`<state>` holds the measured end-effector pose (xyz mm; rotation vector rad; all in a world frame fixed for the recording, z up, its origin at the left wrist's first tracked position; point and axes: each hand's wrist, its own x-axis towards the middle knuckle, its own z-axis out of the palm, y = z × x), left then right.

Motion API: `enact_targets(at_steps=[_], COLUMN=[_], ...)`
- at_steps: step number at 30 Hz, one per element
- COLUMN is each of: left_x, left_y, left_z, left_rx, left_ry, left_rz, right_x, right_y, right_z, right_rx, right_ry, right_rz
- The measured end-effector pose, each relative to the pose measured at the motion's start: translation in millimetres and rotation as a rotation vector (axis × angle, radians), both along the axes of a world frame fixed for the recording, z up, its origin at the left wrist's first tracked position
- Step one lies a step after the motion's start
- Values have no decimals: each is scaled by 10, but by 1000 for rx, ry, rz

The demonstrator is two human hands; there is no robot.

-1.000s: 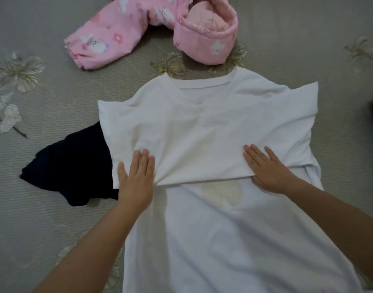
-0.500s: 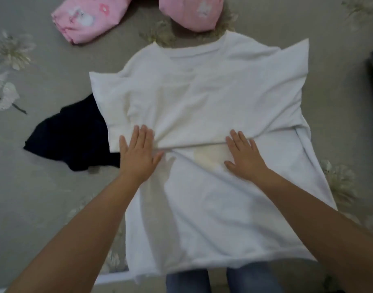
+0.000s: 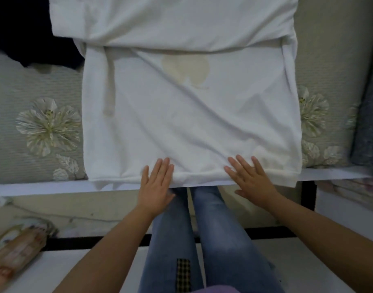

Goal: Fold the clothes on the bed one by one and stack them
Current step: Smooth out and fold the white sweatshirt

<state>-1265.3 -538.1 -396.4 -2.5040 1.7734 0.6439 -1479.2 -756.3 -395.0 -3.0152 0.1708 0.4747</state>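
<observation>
Your left hand (image 3: 155, 183) is lying flat with its fingers straight and together, the fingertips resting on the bottom hem of the white T-shirt (image 3: 189, 115) while the palm is hanging past the bed's edge; it is grasping nothing. Your right hand (image 3: 252, 179) is doing the same a little way to the right, fingers spread and released, pressing on the hem near the shirt's lower right part. The shirt is lying spread on the bed (image 3: 33, 96), its hem reaching the near edge, and its upper part is folded down so that a crosswise fold is running across it at the top of the view. A pale cream print (image 3: 185, 67) is showing just below that fold. A dark garment (image 3: 23, 34) is lying at the upper left, partly tucked under the shirt. The bedcover is showing pale flower patterns on both sides of the shirt. Below the hands, your legs in blue jeans (image 3: 202, 240) are standing against the bed.
</observation>
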Motion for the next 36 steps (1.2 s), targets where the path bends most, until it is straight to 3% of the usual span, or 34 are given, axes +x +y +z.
enact_targets(at_steps=[2,5,14,20,29,33,36], left_x=[-28,-9,271,74,193,462,607], left_y=[-16,-43,-159,-232,-100,-100,-139], left_z=[-15,-66,114,-54,-74,148,294], left_rx=[21,36,51,23,-188,-86,-39], left_ry=[-63,-167,-224,-208,-156,-178,-96], left_rz=[27,-4,-224,-56,58,414,420], right_x=[58,158,132,315,290,356,347], right_y=[-85,-197,-277,-446,-520,-491,-385], right_z=[-96,-204,-104,201,131,118,183], right_rx=[-97,-168,-50,186,74,123,164], right_ry=[-139,-194,-226,-192,-129,-188,-207], right_rz=[45,81,66,-47,-155,-266,-408])
